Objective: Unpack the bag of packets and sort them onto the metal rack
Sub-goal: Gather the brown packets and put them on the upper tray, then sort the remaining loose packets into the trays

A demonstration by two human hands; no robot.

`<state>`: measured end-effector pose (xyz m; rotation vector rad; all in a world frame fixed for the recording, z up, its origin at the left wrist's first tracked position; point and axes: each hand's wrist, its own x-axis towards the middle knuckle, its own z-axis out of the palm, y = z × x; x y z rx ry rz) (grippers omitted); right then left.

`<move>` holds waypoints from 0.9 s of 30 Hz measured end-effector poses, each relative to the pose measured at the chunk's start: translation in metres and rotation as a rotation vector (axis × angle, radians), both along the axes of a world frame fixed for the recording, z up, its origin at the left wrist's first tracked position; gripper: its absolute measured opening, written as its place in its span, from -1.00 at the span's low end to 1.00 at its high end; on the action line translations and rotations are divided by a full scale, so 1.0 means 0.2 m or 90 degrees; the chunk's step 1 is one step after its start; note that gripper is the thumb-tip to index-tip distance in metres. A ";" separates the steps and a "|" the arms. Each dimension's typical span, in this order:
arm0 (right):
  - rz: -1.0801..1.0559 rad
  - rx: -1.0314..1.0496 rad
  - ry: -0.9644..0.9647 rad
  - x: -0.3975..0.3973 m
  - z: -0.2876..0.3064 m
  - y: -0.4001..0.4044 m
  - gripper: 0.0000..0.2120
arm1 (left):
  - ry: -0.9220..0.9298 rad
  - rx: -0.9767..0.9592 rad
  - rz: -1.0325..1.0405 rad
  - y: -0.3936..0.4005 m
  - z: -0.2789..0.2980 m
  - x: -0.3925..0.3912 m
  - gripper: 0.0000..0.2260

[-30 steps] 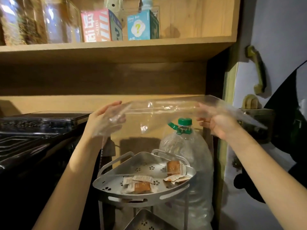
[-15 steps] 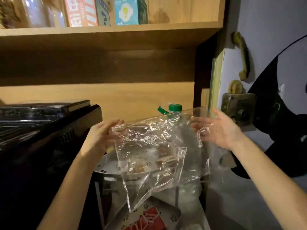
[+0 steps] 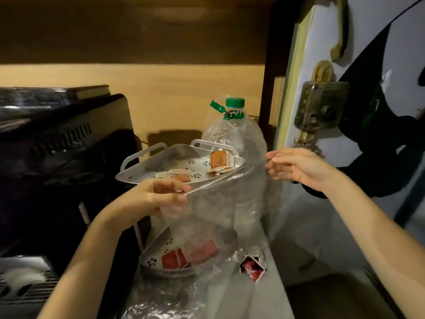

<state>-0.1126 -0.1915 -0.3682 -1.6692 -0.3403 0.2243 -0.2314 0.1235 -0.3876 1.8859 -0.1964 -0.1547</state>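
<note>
The clear bag (image 3: 220, 215) hangs slack in front of the rack (image 3: 184, 162), its top edge stretched from the left hand (image 3: 158, 196) up toward the right hand (image 3: 296, 166). Nothing shows inside it. The left hand pinches the bag's near corner between thumb and curled fingers, just in front of the top tray's (image 3: 147, 166) rim. The right hand is beside the bottle (image 3: 234, 143), fingers loosely bent; whether its fingertips grip the film or only touch it, I cannot tell.

On the top tray lie orange packets (image 3: 219, 158), one leaning against the back rail, others flat near the front. The lower tray (image 3: 158, 256), seen through the bag, holds red packets (image 3: 174, 259). One more red packet (image 3: 251, 268) lies on the counter (image 3: 271, 295) just right of the lower tray.

The green-capped bottle stands behind the rack. A black appliance (image 3: 64, 157) sits to the left, and a door with a metal lock (image 3: 322, 104) is at right.
</note>
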 end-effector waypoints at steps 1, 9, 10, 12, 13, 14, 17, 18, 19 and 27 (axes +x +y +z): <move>0.007 -0.022 -0.003 -0.02 -0.02 0.01 -0.84 | 0.025 0.031 -0.015 -0.01 -0.03 -0.03 -0.63; 0.057 -0.236 -0.014 -0.10 -0.25 0.22 -0.81 | 0.204 -0.015 -0.046 -0.12 -0.51 -0.27 -0.89; 0.078 -0.272 -0.013 -0.11 -0.28 0.26 -0.81 | 0.227 -0.031 -0.041 -0.13 -0.58 -0.31 -0.89; 0.128 -0.352 -0.007 -0.11 -0.34 0.35 -0.83 | 0.258 -0.044 -0.013 -0.15 -0.71 -0.37 -0.87; 0.150 -0.386 -0.003 -0.11 -0.38 0.40 -0.83 | 0.269 -0.044 0.007 -0.16 -0.76 -0.41 -0.88; 0.175 -0.412 -0.006 -0.12 -0.42 0.44 -0.82 | 0.280 -0.033 0.032 -0.16 -0.81 -0.43 -0.88; 0.225 -0.467 -0.054 -0.17 -0.56 0.60 -0.75 | 0.300 0.001 0.099 -0.19 -0.91 -0.51 -0.87; 0.235 -0.476 -0.071 -0.20 -0.60 0.65 -0.75 | 0.298 0.006 0.138 -0.19 -0.93 -0.53 -0.85; 0.240 -0.477 -0.082 -0.22 -0.64 0.70 -0.74 | 0.291 0.004 0.188 -0.19 -0.96 -0.55 -0.79; 0.306 -0.424 -0.099 -0.32 -1.00 1.12 -0.79 | 0.077 0.328 0.395 -0.17 -1.16 -0.68 -0.27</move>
